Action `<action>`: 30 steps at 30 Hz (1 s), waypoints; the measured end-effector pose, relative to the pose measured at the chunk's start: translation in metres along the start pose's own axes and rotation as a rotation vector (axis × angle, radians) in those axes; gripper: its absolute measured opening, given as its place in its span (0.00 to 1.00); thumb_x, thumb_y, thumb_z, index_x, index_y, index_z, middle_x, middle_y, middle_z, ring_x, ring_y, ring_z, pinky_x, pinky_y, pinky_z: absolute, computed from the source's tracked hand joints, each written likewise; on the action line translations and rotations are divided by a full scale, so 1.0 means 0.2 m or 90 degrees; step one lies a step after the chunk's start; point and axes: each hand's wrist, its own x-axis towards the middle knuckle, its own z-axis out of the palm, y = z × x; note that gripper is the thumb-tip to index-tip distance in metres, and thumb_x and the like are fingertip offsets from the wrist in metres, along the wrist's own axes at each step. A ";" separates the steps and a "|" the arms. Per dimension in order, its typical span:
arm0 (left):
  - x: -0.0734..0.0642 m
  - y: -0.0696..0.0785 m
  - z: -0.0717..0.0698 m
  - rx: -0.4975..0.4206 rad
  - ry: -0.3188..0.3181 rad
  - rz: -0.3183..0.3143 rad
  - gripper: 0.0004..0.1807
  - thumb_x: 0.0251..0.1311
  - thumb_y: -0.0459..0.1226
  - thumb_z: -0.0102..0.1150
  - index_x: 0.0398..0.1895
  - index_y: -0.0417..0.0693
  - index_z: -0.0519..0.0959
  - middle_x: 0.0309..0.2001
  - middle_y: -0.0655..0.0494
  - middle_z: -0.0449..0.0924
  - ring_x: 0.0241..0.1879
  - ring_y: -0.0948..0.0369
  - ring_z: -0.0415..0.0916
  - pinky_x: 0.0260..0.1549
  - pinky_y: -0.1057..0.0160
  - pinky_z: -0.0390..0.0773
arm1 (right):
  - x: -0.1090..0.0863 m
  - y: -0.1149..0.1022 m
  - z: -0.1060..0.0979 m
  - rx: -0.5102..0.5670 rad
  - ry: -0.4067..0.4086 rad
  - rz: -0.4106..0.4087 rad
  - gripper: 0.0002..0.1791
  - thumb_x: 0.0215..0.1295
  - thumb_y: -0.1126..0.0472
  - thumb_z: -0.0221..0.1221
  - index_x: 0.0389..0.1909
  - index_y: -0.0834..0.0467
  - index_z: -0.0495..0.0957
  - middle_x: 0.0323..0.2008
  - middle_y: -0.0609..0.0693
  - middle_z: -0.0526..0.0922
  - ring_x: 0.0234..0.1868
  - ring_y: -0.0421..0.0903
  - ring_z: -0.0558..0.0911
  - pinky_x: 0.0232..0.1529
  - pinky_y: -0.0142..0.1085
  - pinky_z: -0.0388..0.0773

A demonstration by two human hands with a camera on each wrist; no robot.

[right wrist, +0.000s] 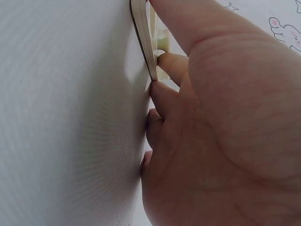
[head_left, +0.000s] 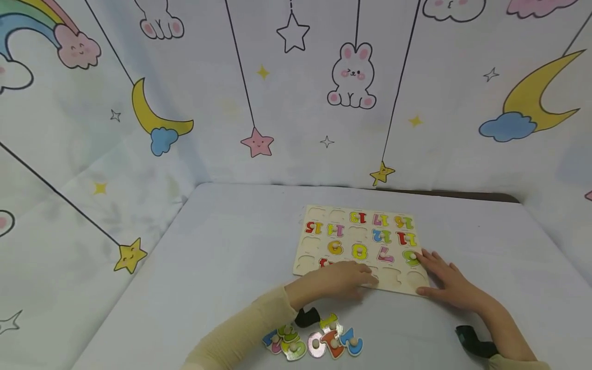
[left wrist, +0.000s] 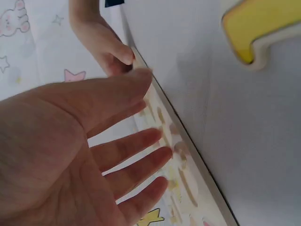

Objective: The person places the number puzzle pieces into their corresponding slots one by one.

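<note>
A wooden number puzzle board (head_left: 311, 242) lies on the table, with colourful knobbed number pieces in many recesses and others bare. My left hand (head_left: 339, 280) is over the board's near edge, fingers loosely extended; in the left wrist view nothing shows between its fingers and thumb. At the board's right edge rests my right hand (head_left: 448, 285), fingers spread. Its thumb is at the near right corner, and one finger reaches onto the board beside the green number piece (head_left: 410, 258). In the right wrist view its other fingers (right wrist: 155, 129) touch the table.
Nearer me lies a loose pile of number pieces, among them an orange-red piece (head_left: 331, 347), a blue piece (head_left: 354, 347) and a pink-and-white zero (head_left: 316, 345). My left forearm hangs partly over them. A printed cloth (head_left: 296, 103) stands behind the white table (head_left: 222, 246).
</note>
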 end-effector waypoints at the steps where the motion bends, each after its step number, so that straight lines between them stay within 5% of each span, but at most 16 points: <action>1: -0.03 0.01 0.00 -0.001 -0.005 0.009 0.26 0.57 0.46 0.63 0.60 0.58 0.73 0.57 0.62 0.70 0.56 0.67 0.66 0.53 0.72 0.62 | 0.00 0.00 0.00 0.002 0.000 0.001 0.46 0.56 0.50 0.64 0.69 0.66 0.52 0.67 0.72 0.48 0.67 0.70 0.38 0.55 0.68 0.30; 6: -0.21 0.05 -0.03 -0.040 -0.038 0.025 0.23 0.49 0.47 0.70 0.50 0.59 0.79 0.45 0.63 0.72 0.42 0.70 0.67 0.41 0.76 0.65 | 0.00 -0.01 0.00 0.004 -0.003 0.010 0.47 0.56 0.50 0.64 0.69 0.66 0.52 0.67 0.72 0.47 0.67 0.69 0.38 0.56 0.67 0.30; 12: -0.35 0.08 -0.04 -0.011 -0.088 0.048 0.26 0.41 0.49 0.74 0.47 0.61 0.77 0.38 0.67 0.66 0.35 0.71 0.61 0.31 0.78 0.61 | 0.00 -0.01 -0.01 -0.010 0.002 0.007 0.47 0.56 0.50 0.64 0.69 0.66 0.52 0.67 0.72 0.48 0.67 0.69 0.39 0.56 0.67 0.31; 20: -0.40 0.08 0.00 -0.009 -0.059 0.031 0.24 0.39 0.49 0.75 0.41 0.59 0.77 0.35 0.68 0.64 0.34 0.71 0.61 0.30 0.78 0.61 | 0.00 -0.01 0.00 -0.005 0.003 0.003 0.47 0.56 0.50 0.64 0.69 0.66 0.52 0.66 0.72 0.48 0.67 0.69 0.39 0.56 0.67 0.30; 30: -0.42 0.07 0.04 -0.148 -0.065 -0.006 0.20 0.48 0.43 0.71 0.40 0.56 0.70 0.29 0.70 0.67 0.27 0.70 0.63 0.29 0.74 0.65 | 0.00 -0.01 0.00 -0.011 0.007 0.005 0.47 0.56 0.50 0.64 0.70 0.65 0.51 0.67 0.71 0.48 0.67 0.68 0.39 0.57 0.66 0.30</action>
